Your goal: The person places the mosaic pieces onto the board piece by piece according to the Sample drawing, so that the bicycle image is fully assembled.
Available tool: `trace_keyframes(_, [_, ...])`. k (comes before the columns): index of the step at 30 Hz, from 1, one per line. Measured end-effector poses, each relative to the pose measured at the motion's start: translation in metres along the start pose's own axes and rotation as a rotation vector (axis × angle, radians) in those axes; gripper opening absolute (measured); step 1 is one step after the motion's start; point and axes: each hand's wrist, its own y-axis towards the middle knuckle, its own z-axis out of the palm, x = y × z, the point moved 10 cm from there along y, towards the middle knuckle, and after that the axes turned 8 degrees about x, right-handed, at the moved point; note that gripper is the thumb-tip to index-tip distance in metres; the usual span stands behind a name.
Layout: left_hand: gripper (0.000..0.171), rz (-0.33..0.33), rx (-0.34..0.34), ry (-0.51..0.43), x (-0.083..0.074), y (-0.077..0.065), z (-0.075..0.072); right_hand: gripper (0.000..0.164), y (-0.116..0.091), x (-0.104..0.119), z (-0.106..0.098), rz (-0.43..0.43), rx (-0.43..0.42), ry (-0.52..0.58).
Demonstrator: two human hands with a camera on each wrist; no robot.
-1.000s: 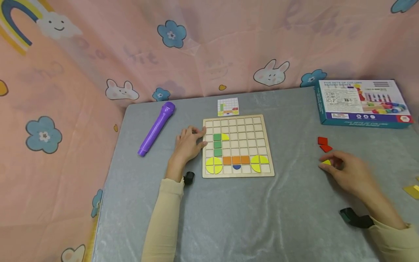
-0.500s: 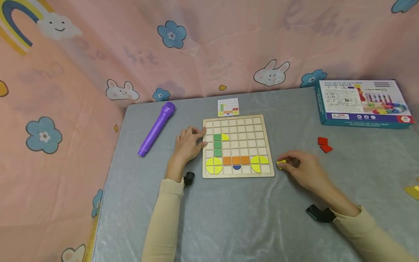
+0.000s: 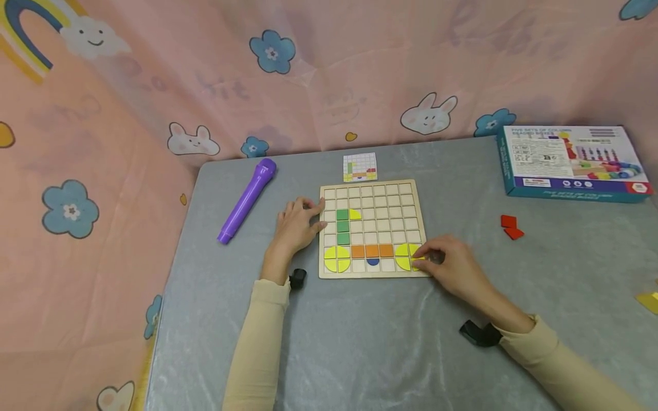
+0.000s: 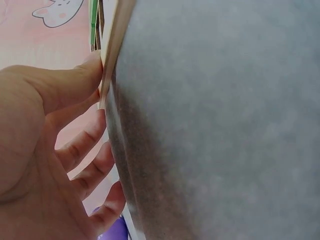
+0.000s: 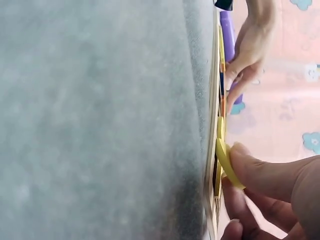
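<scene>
A wooden grid board [image 3: 381,221] lies on the grey cloth, with green, orange, blue and yellow tiles in its cells. At its lower right corner my right hand [image 3: 457,271] pinches a yellow quarter-circle tile [image 5: 227,165] between thumb and fingers. In the right wrist view that tile is tilted over the board, beside other yellow tiles. Along the board's left edge rests my left hand [image 3: 294,227], its thumb and index finger touching the rim; the left wrist view shows the thumb [image 4: 82,80] against the wooden edge, other fingers loosely bent.
Behind the board lies a small pattern card [image 3: 360,167]. A purple toy microphone [image 3: 248,201] is at the left. To the right are two red tiles [image 3: 509,221], a printed box [image 3: 576,162] and yellow pieces [image 3: 648,301] at the frame's edge. A patterned pink curtain [image 3: 329,68] hangs behind.
My right hand has carried the yellow tile leftward from beside the red tiles to the board's lower right corner. The left hand has stayed at the board's left edge.
</scene>
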Motion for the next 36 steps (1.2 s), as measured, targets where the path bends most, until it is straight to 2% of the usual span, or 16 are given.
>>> trace_keyframes(8, [0.058,0.001,-0.007,0.011,-0.001,0.001,-0.001,0.014,0.006,-0.004,0.002,0.009,0.008,-0.034])
trace_keyframes(16, [0.058,0.003,-0.001,0.004,-0.002,0.001,-0.001,0.028,0.009,-0.007,-0.008,-0.012,0.038,-0.021])
trace_keyframes(21, [0.058,-0.003,0.002,-0.007,-0.001,0.002,0.000,0.038,0.008,-0.020,-0.030,-0.014,0.009,-0.059])
trace_keyframes(28, [0.059,-0.004,-0.006,-0.006,0.000,0.002,-0.001,0.030,0.003,-0.059,-0.078,-0.011,-0.153,-0.104])
trace_keyframes(36, [0.060,-0.005,-0.004,-0.004,-0.001,0.000,-0.001,0.027,-0.007,-0.099,-0.104,0.065,-0.156,-0.076])
